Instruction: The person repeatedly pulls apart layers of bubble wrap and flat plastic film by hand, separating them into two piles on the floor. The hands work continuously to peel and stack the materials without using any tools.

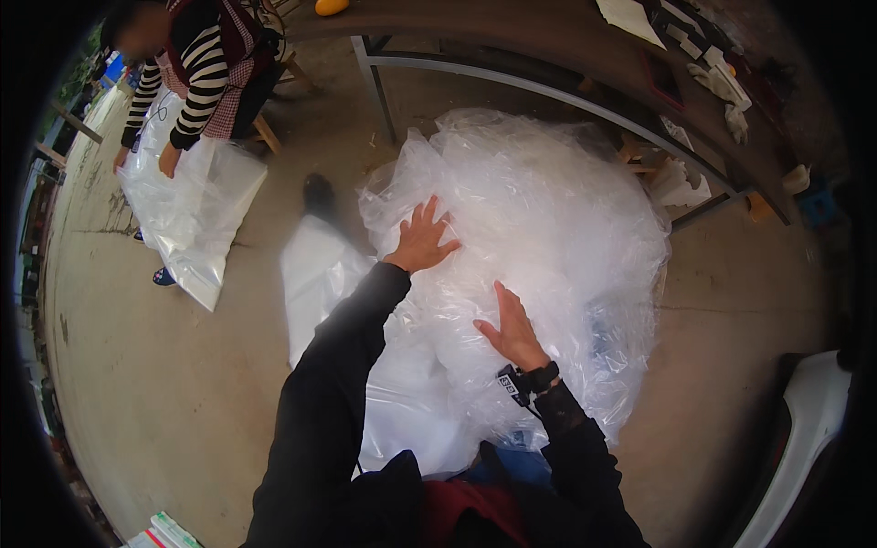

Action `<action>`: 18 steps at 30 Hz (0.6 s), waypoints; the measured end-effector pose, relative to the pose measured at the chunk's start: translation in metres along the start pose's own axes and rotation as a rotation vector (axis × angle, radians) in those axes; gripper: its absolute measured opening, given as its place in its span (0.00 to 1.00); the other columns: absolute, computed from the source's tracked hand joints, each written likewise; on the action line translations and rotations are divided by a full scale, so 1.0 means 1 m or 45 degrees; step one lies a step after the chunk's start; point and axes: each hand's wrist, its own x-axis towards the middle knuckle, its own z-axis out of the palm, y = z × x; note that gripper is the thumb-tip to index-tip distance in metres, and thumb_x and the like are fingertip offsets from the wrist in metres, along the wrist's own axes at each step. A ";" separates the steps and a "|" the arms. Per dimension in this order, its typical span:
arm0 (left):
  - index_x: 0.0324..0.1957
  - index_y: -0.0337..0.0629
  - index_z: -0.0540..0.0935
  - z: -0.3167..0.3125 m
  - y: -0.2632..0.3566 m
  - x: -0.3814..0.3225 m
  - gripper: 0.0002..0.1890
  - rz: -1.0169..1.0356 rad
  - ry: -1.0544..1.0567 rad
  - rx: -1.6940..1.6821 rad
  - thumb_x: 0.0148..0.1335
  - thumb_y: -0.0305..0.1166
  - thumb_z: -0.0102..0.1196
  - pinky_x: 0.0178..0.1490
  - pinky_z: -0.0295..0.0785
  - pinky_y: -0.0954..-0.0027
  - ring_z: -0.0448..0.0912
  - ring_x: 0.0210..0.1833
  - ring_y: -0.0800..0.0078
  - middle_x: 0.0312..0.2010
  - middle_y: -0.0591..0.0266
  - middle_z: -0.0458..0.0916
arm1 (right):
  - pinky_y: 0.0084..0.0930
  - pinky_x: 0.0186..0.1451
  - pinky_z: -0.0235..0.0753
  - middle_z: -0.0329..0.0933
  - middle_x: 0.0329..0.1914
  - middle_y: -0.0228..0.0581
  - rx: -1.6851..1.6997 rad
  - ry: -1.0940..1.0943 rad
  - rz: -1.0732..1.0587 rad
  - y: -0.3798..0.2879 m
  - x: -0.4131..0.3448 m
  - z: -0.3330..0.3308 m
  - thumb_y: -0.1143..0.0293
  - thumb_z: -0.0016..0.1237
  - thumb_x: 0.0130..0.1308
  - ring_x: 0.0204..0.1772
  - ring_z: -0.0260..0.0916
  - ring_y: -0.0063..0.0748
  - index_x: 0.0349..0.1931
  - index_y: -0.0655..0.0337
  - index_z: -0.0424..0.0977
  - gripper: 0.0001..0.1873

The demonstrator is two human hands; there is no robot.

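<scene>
A large crumpled heap of clear plastic film [541, 198] lies before me, spreading over my lap and the floor. My left hand [421, 238] rests on its left side with fingers spread, holding nothing. Nearer my body, my right hand [515, 329] hovers over or lightly touches the film, thumb apart from the fingers. I cannot tell whether it makes contact. On that wrist sits a black band with a small device [512, 385] bearing a printed code. A smoother, flatter plastic sheet [322, 274] extends from under my left forearm.
At the upper left, another person [199, 75] in striped sleeves holds a plastic sheet [199, 198]. A metal-framed table [479, 67] stands beyond the heap, with gloves [719, 85] and papers [630, 19] on it. A pale curved object [808, 411] is at the lower right.
</scene>
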 end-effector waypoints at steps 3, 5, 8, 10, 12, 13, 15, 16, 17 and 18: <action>0.71 0.53 0.60 0.073 0.039 0.046 0.38 0.009 -0.342 0.154 0.61 0.52 0.53 0.67 0.45 0.27 0.42 0.75 0.38 0.75 0.45 0.43 | 0.51 0.67 0.56 0.58 0.69 0.54 -0.410 0.009 -0.420 -0.044 -0.047 -0.020 0.54 0.63 0.53 0.72 0.53 0.54 0.70 0.57 0.56 0.46; 0.72 0.52 0.57 0.109 0.051 0.049 0.39 0.091 -0.399 0.113 0.61 0.52 0.53 0.70 0.36 0.29 0.42 0.75 0.36 0.74 0.42 0.44 | 0.56 0.68 0.51 0.56 0.71 0.48 -0.402 -0.274 -0.452 -0.045 -0.057 -0.008 0.48 0.65 0.49 0.73 0.51 0.53 0.69 0.51 0.58 0.48; 0.72 0.50 0.55 0.109 0.049 0.050 0.41 0.091 -0.497 -0.096 0.60 0.51 0.55 0.71 0.29 0.31 0.43 0.76 0.38 0.74 0.39 0.45 | 0.55 0.69 0.58 0.55 0.72 0.49 -0.433 -0.501 0.186 0.010 -0.019 0.021 0.44 0.68 0.40 0.75 0.45 0.58 0.68 0.55 0.58 0.54; 0.71 0.48 0.56 0.076 0.046 0.045 0.41 0.059 -0.606 -0.210 0.60 0.51 0.56 0.73 0.36 0.36 0.48 0.75 0.41 0.73 0.38 0.48 | 0.58 0.70 0.58 0.47 0.74 0.55 -0.228 -0.692 0.276 0.047 0.004 0.048 0.50 0.70 0.39 0.76 0.40 0.64 0.71 0.54 0.50 0.59; 0.68 0.45 0.62 0.032 0.052 0.024 0.39 0.112 -0.528 -0.149 0.60 0.52 0.57 0.72 0.53 0.49 0.59 0.71 0.47 0.70 0.39 0.56 | 0.58 0.72 0.54 0.44 0.75 0.60 -0.130 -0.744 0.239 0.073 0.018 0.063 0.52 0.70 0.39 0.76 0.39 0.68 0.72 0.53 0.49 0.60; 0.66 0.44 0.65 0.007 0.054 0.009 0.36 0.200 -0.466 -0.170 0.60 0.51 0.57 0.70 0.57 0.51 0.62 0.69 0.47 0.69 0.41 0.59 | 0.54 0.73 0.55 0.46 0.75 0.60 -0.172 -0.772 0.213 0.080 0.021 0.066 0.52 0.69 0.39 0.76 0.40 0.67 0.71 0.53 0.52 0.57; 0.63 0.43 0.70 -0.039 0.053 -0.036 0.31 0.357 -0.294 -0.268 0.62 0.49 0.57 0.65 0.64 0.57 0.68 0.65 0.49 0.66 0.43 0.65 | 0.48 0.72 0.57 0.52 0.73 0.58 -0.174 -0.708 0.254 0.081 0.015 0.064 0.53 0.69 0.40 0.74 0.45 0.63 0.69 0.57 0.55 0.54; 0.60 0.42 0.73 -0.062 0.044 -0.060 0.28 0.306 -0.301 -0.502 0.63 0.48 0.58 0.65 0.65 0.58 0.69 0.64 0.50 0.64 0.45 0.68 | 0.46 0.72 0.58 0.55 0.72 0.56 -0.142 -0.597 0.133 0.075 0.007 0.059 0.53 0.68 0.41 0.74 0.46 0.61 0.68 0.60 0.58 0.52; 0.58 0.41 0.76 -0.082 0.031 -0.090 0.25 0.366 -0.212 -0.784 0.63 0.46 0.58 0.64 0.66 0.59 0.71 0.63 0.52 0.62 0.47 0.71 | 0.43 0.72 0.58 0.57 0.71 0.52 -0.171 -0.503 0.024 0.068 -0.001 0.051 0.51 0.68 0.43 0.73 0.50 0.56 0.67 0.61 0.60 0.51; 0.56 0.40 0.76 -0.100 0.014 -0.124 0.24 0.154 -0.161 -0.771 0.64 0.45 0.57 0.64 0.66 0.60 0.71 0.63 0.54 0.61 0.48 0.73 | 0.42 0.72 0.58 0.59 0.71 0.51 -0.168 -0.509 0.027 0.058 -0.008 0.044 0.50 0.67 0.45 0.73 0.52 0.53 0.67 0.61 0.61 0.49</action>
